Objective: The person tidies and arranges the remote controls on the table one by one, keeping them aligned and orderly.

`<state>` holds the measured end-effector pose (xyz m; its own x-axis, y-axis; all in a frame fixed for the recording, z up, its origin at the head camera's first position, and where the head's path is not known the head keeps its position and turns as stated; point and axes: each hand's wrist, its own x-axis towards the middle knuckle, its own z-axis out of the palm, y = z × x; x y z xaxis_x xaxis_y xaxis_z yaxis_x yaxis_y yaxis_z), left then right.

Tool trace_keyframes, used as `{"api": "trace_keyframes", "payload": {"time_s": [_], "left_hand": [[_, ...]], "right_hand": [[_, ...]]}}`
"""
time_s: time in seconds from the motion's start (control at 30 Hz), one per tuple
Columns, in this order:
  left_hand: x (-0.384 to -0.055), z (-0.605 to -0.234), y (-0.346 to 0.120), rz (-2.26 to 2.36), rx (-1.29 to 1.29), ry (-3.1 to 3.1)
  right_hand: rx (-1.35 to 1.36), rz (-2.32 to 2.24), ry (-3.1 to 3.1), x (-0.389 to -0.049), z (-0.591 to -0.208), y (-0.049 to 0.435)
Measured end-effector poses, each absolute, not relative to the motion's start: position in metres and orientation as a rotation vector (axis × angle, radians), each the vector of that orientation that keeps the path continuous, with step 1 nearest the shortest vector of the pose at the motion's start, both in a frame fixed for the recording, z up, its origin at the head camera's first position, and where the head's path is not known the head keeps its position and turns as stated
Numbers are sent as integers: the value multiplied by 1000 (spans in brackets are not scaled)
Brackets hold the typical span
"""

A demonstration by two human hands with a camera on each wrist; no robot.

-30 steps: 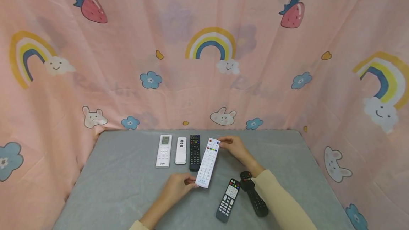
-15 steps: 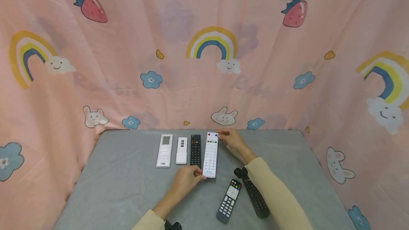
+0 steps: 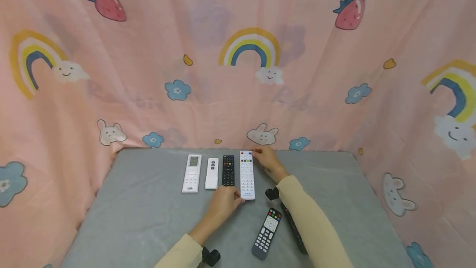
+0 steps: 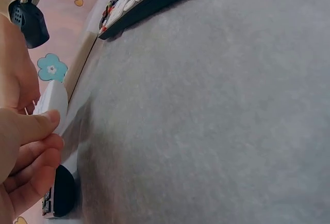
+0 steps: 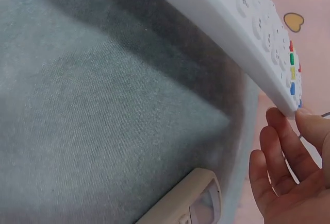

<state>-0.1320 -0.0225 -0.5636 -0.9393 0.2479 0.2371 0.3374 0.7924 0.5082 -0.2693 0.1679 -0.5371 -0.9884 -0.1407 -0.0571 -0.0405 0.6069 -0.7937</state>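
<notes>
A: Start from the table's far left corner. What's there?

B: Inward from it, lined up along the far edge: a white remote with a screen (image 3: 191, 174), a slimmer white remote (image 3: 211, 173), then a black remote (image 3: 228, 171), its near end hidden by the left hand (image 3: 224, 202).

A: And what is that hand doing?

B: Pinching the near end of the white remote with coloured buttons (image 3: 247, 175), by the middle of the table's far edge. Its wide shadow in the right wrist view suggests it's off the surface.

A: How would it handle?

B: Light and stiff, I'd judge, with smooth plastic that could slip. Hold it by the end corners, away from the buttons. The right hand (image 3: 268, 159) has its far right corner between thumb and fingertip.

A: Further right?

B: A slanted grey remote (image 3: 266, 235) towards the near edge, a beige remote (image 5: 175, 201) below the right forearm, and a second black remote (image 3: 293, 227) partly under the sleeve (image 3: 314, 220).

A: Surface and room?

B: The table (image 3: 126, 226) looks covered in grey cloth, probably grippy. A pink curtain (image 3: 148, 53) with rainbows and strawberries rises behind its far edge and both sides.
</notes>
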Motion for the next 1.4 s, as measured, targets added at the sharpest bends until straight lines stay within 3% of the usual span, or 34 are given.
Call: {"api": "trace_keyframes", "payload": {"time_s": [1.4], "left_hand": [[-135,-565,-10,-653,-409,-2890]], "right_hand": [[11,-1333,2731,-280,-556,153]]}}
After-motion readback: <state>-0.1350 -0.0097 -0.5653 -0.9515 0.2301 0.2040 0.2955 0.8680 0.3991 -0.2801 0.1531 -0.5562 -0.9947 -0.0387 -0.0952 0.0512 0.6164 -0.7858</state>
